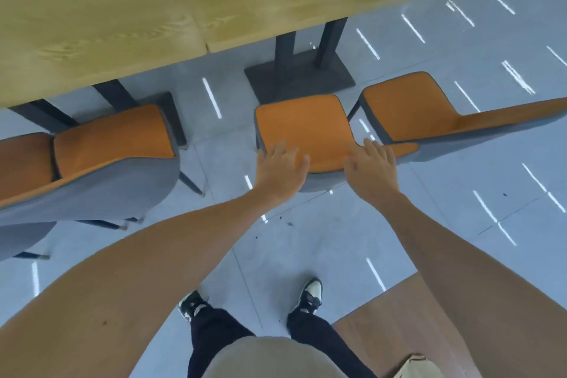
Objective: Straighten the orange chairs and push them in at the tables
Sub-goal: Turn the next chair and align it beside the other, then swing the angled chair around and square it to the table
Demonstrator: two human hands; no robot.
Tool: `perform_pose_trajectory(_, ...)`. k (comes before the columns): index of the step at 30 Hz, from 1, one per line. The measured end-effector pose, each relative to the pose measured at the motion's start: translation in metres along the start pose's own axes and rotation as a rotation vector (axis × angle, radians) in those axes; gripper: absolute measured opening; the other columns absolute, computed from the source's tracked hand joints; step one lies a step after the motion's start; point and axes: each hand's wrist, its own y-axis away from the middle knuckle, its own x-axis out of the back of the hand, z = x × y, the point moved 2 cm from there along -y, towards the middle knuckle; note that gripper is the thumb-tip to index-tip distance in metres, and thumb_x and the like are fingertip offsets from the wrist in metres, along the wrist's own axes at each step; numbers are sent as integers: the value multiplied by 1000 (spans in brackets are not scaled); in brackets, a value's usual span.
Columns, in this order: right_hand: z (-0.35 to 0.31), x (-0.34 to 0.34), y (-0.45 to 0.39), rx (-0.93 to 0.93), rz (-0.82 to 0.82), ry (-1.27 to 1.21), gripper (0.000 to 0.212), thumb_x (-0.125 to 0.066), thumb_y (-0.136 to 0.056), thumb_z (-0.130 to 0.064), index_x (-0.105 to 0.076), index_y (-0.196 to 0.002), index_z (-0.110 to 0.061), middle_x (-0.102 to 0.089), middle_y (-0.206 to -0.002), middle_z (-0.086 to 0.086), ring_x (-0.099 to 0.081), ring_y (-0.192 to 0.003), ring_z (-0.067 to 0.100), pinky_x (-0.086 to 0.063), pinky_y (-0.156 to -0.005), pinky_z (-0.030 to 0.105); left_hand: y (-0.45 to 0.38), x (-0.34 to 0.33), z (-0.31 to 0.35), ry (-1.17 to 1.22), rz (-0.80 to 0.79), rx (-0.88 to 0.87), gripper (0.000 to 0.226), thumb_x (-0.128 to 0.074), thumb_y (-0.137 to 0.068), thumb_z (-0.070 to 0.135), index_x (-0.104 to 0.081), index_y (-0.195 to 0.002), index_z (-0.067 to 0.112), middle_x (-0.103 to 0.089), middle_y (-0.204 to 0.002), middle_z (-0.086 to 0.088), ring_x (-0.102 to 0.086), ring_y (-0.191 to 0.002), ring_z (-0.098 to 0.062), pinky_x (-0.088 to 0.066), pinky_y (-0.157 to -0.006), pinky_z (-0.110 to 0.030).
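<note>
Bright even light; floor [337, 239] glare streaks; wide-angle edge distortion.

- Left hand [280, 170], right hand [369, 167]: bare, no rings, watch or gloves; forearms behind them unsleeved.
- Top [273, 357]: light beige fabric.
- Trousers [211, 337]: dark, full-length.
- Sneakers [310, 294]: black with white panels, black laces.

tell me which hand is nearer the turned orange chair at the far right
Right. The right hand rests on the middle chair's backrest right beside the turned chair; the left hand sits on the backrest's opposite end, farther off.
</note>
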Motion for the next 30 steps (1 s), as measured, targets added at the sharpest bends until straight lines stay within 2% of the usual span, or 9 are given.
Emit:
perform_pose_trajectory(2, 38, -9, 6, 45, 11, -42, 17, -45, -96, -20, -61, -95, -14, -57, -104, 6, -49, -112, 30, -33, -103, 51, -9, -26, 29, 51, -23, 17, 41, -29, -103, 43, -60, -91, 18, -60, -115, -9, -50, -117, -30, -35, -104, -50)
perform_pose_trajectory(4, 63, -15, 2, 118, 48, -74, 14, -48, -97, -20, -63, -96, -18, -59, -101, 1, -51, -106, 25, -34, -100, 48, -18, -50, 51, 118, -22, 46, 40, -33, -101, 39, -47, -68, 20, -56, -84, -3, -55, -92, -29, -42, -81, -41)
perform_pose_trajectory(5, 70, -18, -3, 155, 72, -83, 15, -49, -96, -19, -63, -93, -18, -60, -96, 1, -53, -100, 25, -36, -96, 45, -23, -62, 58, 140, -16, 64, 42, -33, -99, 37, -45, -64, 18, -54, -73, -2, -54, -80, -28, -40, -72, -39)
perform_pose_trajectory(7, 79, -22, -18, 192, 102, -103, 20, -52, -94, -16, -59, -75, -15, -59, -81, 2, -52, -82, 27, -39, -82, 41, -36, -81, 64, 125, 8, 90, 46, -31, -98, 38, -50, -65, 11, -53, -60, -2, -50, -64, -24, -40, -72, -37)
perform_pose_trajectory(10, 85, -25, -47, 155, 27, -115, 36, -47, -91, -23, -42, -55, -17, -44, -58, -3, -40, -60, 20, -31, -65, 32, -56, -93, 60, 79, 4, 117, 60, -25, -101, 46, -54, -59, 14, -53, -51, 0, -51, -54, -20, -40, -75, -37)
perform_pose_trajectory(14, 85, -35, -71, 160, -1, -105, 37, -41, -78, -25, -30, -43, -17, -25, -39, -5, -20, -38, 15, -16, -46, 22, -74, -99, 50, -9, 24, 80, 60, -24, -96, 45, -48, -52, 12, -46, -42, 0, -47, -42, -21, -36, -49, -29)
perform_pose_trajectory(18, 84, -41, -96, 212, 96, -157, 34, -38, -75, -22, -27, -43, -18, -19, -40, -5, -14, -39, 16, -9, -51, 18, -102, -91, 44, -54, 5, 33, 55, -25, -92, 44, -39, -49, 13, -43, -42, -1, -50, -44, -23, -35, -46, -28)
perform_pose_trajectory(26, 65, -25, -221, 212, 86, -124, 42, -42, -74, -20, -13, -43, -22, -9, -39, -12, -9, -39, 12, -11, -48, 19, -217, -52, 29, -54, 94, 130, 61, -22, -91, 48, -53, -56, 9, -42, -38, 1, -39, -39, -18, -25, -48, -27)
perform_pose_trajectory(30, 62, -21, -275, 197, 11, -59, 38, -40, -76, -21, -24, -41, -19, -23, -39, -6, -19, -39, 14, -15, -47, 23, -262, -41, 24, -29, 126, 162, 62, -24, -94, 50, -52, -54, 12, -42, -37, 2, -41, -39, -17, -27, -47, -25)
